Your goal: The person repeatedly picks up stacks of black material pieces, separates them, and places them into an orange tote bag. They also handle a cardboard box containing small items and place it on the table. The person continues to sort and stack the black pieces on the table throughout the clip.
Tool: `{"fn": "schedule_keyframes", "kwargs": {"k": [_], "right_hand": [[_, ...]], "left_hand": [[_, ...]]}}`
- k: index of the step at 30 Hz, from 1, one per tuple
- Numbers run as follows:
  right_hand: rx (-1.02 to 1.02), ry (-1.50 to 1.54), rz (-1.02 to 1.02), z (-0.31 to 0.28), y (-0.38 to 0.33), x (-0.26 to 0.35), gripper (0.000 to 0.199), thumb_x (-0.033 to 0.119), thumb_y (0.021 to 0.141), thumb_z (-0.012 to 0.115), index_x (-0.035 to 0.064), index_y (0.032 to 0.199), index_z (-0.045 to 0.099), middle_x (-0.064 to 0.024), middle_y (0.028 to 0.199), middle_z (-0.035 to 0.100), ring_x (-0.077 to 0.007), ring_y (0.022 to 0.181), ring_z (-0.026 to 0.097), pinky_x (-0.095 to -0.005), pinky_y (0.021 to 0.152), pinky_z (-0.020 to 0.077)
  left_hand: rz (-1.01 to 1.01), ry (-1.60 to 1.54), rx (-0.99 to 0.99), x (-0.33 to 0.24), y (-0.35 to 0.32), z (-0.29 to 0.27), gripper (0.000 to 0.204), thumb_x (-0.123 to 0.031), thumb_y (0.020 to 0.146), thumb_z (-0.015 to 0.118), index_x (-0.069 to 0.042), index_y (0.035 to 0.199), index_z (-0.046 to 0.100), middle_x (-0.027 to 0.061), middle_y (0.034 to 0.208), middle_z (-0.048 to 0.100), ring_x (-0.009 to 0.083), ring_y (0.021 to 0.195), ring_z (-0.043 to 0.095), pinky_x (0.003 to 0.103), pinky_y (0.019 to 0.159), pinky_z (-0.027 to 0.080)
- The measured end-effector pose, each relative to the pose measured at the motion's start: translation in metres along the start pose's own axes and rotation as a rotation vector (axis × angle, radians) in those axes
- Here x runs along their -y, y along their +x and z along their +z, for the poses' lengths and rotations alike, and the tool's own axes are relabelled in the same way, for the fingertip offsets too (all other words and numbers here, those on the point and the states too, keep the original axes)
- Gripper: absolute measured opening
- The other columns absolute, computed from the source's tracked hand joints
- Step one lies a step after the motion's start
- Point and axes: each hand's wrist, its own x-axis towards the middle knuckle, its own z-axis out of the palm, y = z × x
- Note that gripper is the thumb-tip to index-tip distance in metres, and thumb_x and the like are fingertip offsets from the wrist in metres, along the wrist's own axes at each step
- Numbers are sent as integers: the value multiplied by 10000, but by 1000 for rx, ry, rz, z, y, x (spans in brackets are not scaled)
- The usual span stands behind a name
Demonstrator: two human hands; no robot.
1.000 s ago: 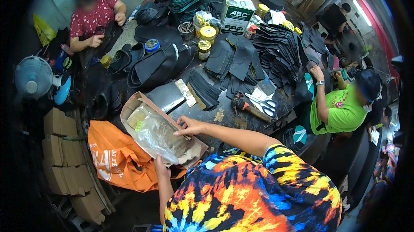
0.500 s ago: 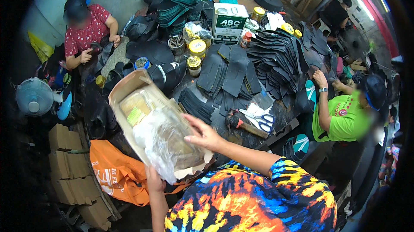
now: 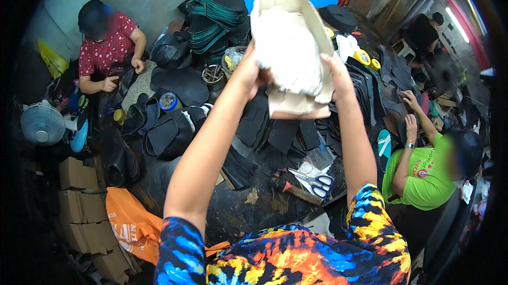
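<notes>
Both my arms stretch out over the worktable, holding up an open brown cardboard box. My left hand grips the box's left side, its fingers partly hidden underneath. Around the right side closes my right hand. Inside lies a bright white plastic bag; what is under it does not show. Behind the box, stacks of black cut sheets cover the table. Nearer to me lie scissors and a hammer with a wooden handle.
Black soles tied with green cord are piled at the back. An orange bag and stacked brown boxes stand at lower left, below a fan. One person works at far left, another in green at right.
The box has moved from the near left to the far middle, over the table. My hands have shifted to its two long sides. It now hides the large tin.
</notes>
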Motion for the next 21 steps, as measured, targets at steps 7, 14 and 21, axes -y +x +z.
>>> {"fn": "schedule_keyframes", "kwargs": {"k": [7,14,21], "right_hand": [[-156,-31,248,-38,90,-25,470,292,948,621,26,1331,568,-108,1134,699,-245,971,713,-410,833,606],[-103,-180,161,-52,130,-29,628,449,967,618,19,1412,509,-170,1271,668,-288,1079,703,-465,874,614],[25,105,79,-70,119,-37,747,618,921,629,45,1394,544,-147,1339,637,-312,1192,628,-524,1007,513]], "left_hand": [[46,60,-75,33,43,6,764,-472,974,553,-227,1620,226,128,1528,456,316,1355,456,540,1131,306],[349,177,-209,88,-123,-56,543,-272,1060,493,-62,1541,355,191,1486,478,276,1289,563,384,1056,452],[218,647,-657,167,-326,-120,451,-47,1005,507,13,1448,450,159,1333,559,230,1180,610,344,1013,461]]}}
